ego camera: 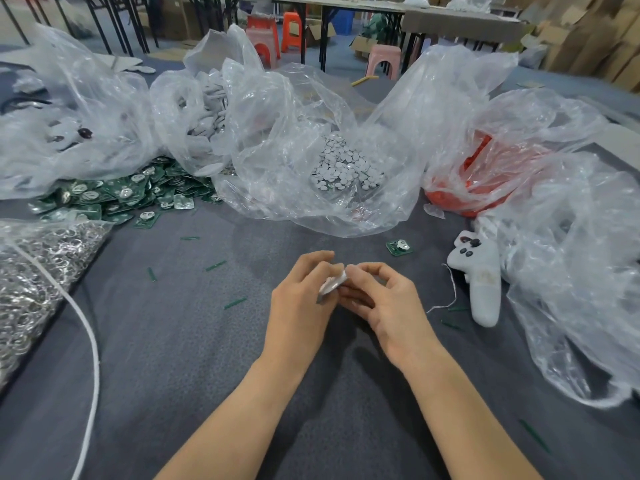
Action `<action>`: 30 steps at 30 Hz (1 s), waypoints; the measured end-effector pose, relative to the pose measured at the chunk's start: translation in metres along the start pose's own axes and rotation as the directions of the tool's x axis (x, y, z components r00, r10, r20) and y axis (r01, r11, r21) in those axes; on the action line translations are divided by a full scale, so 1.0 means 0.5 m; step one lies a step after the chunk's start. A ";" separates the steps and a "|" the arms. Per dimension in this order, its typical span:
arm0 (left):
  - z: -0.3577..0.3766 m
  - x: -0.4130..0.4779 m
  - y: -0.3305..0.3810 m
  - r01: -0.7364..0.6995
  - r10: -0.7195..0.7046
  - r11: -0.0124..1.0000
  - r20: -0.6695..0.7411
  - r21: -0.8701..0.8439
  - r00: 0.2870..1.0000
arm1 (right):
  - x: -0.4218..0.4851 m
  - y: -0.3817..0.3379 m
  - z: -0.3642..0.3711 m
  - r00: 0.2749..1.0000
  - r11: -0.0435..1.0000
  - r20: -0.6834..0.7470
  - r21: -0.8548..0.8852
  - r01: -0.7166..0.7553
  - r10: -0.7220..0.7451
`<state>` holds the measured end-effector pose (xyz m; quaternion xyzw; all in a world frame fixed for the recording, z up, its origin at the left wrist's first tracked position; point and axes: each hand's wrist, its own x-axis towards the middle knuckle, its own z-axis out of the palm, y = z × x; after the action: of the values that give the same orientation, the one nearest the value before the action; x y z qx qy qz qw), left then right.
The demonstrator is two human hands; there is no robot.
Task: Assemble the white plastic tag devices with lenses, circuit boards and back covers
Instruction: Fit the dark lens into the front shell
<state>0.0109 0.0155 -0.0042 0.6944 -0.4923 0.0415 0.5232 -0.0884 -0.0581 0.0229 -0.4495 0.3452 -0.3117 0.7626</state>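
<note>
Pinching a small white tag (332,284) with left hand (301,303) and right hand (389,306) brought together, both curling round it, low over the grey cloth (207,358). Working just short of a lone green circuit board (399,247); facing a bag of white discs (346,164), with a heap of circuit boards (114,195) far left and a white toy (481,282) right.

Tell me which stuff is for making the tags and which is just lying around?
For the job: white tag piece pinched by left hand and right hand, green circuit boards, white round discs.
Lying about: white toy, white cord, orange stool.
</note>
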 end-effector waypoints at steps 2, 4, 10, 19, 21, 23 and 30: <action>0.007 -0.001 0.000 -0.055 0.055 0.998 0.015 0.016 0.998 | -0.001 -0.002 -0.001 1.000 0.997 -0.014 0.076 -0.010 0.011; 0.011 -0.003 0.002 -0.086 0.086 0.996 0.060 -0.013 0.994 | 0.000 -0.007 -0.006 0.999 0.993 -0.042 0.118 -0.023 0.028; -0.004 0.004 0.013 0.313 -0.236 0.813 0.215 -0.491 0.948 | 0.010 -0.022 -0.018 0.998 0.990 -0.037 0.128 0.054 -0.050; -0.007 0.010 0.004 0.571 -0.328 0.318 0.478 -0.757 0.815 | 0.012 -0.032 -0.030 0.991 0.985 0.136 0.174 -0.008 -0.016; -0.007 0.008 0.003 0.575 -0.317 0.276 0.491 -0.770 0.811 | 0.012 -0.031 -0.029 0.988 0.979 0.153 0.197 -0.047 0.016; -0.008 0.009 0.003 0.579 -0.309 0.265 0.501 -0.771 0.808 | 0.011 -0.032 -0.027 0.989 0.977 0.148 0.207 -0.054 0.024; 0.007 -0.008 0.008 0.409 -0.367 0.782 0.184 -0.470 0.912 | -0.004 -0.006 -0.012 0.656 0.415 0.228 -0.616 0.669 -0.719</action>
<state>0.0044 0.0155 -0.0051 0.6227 -0.3538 -0.2242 0.6609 -0.0949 -0.0605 0.0240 -0.7755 0.2406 -0.4724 0.3429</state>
